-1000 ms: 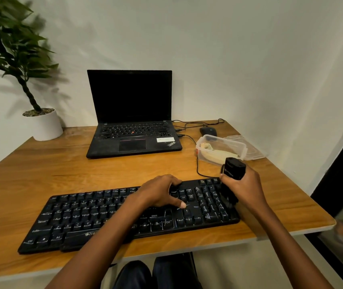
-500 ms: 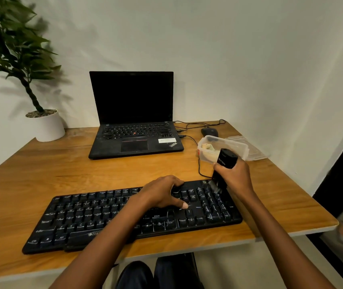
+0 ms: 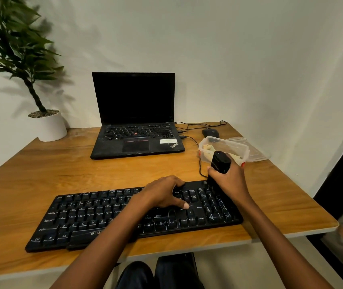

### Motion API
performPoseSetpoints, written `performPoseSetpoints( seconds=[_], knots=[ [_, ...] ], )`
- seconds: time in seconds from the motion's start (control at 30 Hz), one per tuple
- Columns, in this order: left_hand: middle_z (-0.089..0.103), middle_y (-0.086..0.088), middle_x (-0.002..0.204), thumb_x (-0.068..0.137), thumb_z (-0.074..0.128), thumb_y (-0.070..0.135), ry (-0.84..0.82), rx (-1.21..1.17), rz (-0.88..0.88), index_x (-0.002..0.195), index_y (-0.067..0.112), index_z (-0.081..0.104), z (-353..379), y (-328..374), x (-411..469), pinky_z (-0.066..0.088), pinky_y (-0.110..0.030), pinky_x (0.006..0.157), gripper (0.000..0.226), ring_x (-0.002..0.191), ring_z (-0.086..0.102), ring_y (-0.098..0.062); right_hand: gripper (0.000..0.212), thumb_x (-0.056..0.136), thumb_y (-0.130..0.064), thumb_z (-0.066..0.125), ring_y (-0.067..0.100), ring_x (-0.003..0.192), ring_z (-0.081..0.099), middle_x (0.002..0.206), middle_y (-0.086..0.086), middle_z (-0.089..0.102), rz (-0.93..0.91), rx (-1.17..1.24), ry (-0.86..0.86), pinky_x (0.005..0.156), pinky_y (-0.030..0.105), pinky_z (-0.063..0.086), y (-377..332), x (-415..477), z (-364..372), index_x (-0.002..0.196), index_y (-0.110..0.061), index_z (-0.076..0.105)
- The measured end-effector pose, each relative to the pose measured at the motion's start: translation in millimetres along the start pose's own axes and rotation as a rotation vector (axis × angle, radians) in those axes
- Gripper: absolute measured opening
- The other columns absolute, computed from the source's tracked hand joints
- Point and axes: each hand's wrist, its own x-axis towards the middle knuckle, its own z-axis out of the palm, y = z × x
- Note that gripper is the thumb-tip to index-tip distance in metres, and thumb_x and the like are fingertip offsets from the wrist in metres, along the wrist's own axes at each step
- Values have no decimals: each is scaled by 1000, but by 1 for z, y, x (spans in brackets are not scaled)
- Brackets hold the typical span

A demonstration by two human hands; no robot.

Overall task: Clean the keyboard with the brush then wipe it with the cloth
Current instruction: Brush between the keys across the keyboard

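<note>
The black keyboard [image 3: 103, 217] lies along the near edge of the wooden table [image 3: 41, 174]. The left hand [image 3: 162, 192] rests palm down on its right-of-centre keys, with the fingers loosely bent and the thumb stretched toward 3 o'clock. The right hand [image 3: 232, 181] is wrapped around the black brush [image 3: 219, 162], held upright at the keyboard's 1 o'clock corner with its lower end down at the keys. At 12 o'clock from that hand, an open clear container [image 3: 229, 146] holds a pale wad [image 3: 207, 147], possibly the cloth.
</note>
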Motion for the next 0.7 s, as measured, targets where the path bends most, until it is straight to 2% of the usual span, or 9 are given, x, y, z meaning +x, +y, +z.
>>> performPoseSetpoints(
  seconds=[0.17, 0.23, 0.33, 0.4, 0.5, 0.57, 0.63, 0.7],
  knots=[
    [34, 3, 151, 79, 70, 43, 5, -8, 8, 144, 20, 34, 0, 0, 0, 32, -38, 110, 79, 136, 34, -18, 41, 77, -15, 69, 19, 93, 58, 97, 3, 62, 21, -9, 65, 78, 30, 49, 3, 12, -5, 116, -11, 56],
    [34, 3, 151, 78, 71, 43, 9, -11, 8, 144, 19, 34, 1, 0, 0, 33, -37, 110, 79, 136, 34, -18, 39, 78, -16, 69, 14, 90, 57, 97, 1, 63, 15, -2, 18, 77, 27, 49, 4, 9, -3, 115, -13, 57],
    [36, 4, 150, 77, 72, 44, 13, -19, 0, 143, 20, 35, 1, -1, 0, 34, -39, 110, 79, 135, 36, -18, 34, 78, -8, 68, 10, 84, 58, 90, -4, 61, 115, 95, -45, 65, 16, 44, 6, 11, -9, 111, -13, 58],
    [36, 4, 150, 77, 72, 44, 13, -16, -1, 143, 20, 35, 1, -2, 0, 34, -40, 110, 80, 135, 36, -18, 35, 77, -9, 68, 14, 87, 58, 89, -4, 60, 122, 61, -1, 64, 20, 45, 3, 16, -9, 111, -12, 58],
    [37, 4, 149, 76, 72, 45, 9, -14, -3, 143, 20, 36, 1, -2, 1, 35, -40, 109, 80, 134, 37, -19, 39, 79, -18, 68, 16, 87, 55, 91, 1, 60, 38, -64, 65, 76, 31, 49, -2, 13, 1, 115, -11, 57],
    [37, 4, 149, 76, 72, 45, 7, -10, -4, 143, 20, 35, 1, -2, 1, 35, -40, 109, 80, 134, 37, -19, 35, 79, -19, 68, 14, 85, 54, 90, 0, 59, 43, -58, 51, 77, 31, 48, -1, 6, 3, 112, -13, 57],
    [36, 3, 150, 77, 72, 44, 7, -4, 2, 144, 20, 35, 1, -1, 0, 34, -39, 110, 80, 135, 36, -19, 30, 79, -16, 68, 16, 85, 59, 90, 0, 61, 101, 5, 28, 71, 26, 52, 4, 4, -2, 107, -15, 58],
    [35, 3, 150, 78, 71, 43, 10, -5, 8, 144, 19, 34, 0, -1, -1, 34, -39, 110, 79, 136, 35, -19, 30, 78, -13, 67, 13, 82, 60, 90, 0, 62, 129, 9, 37, 60, 16, 47, 6, 6, -8, 107, -12, 58]
  ],
)
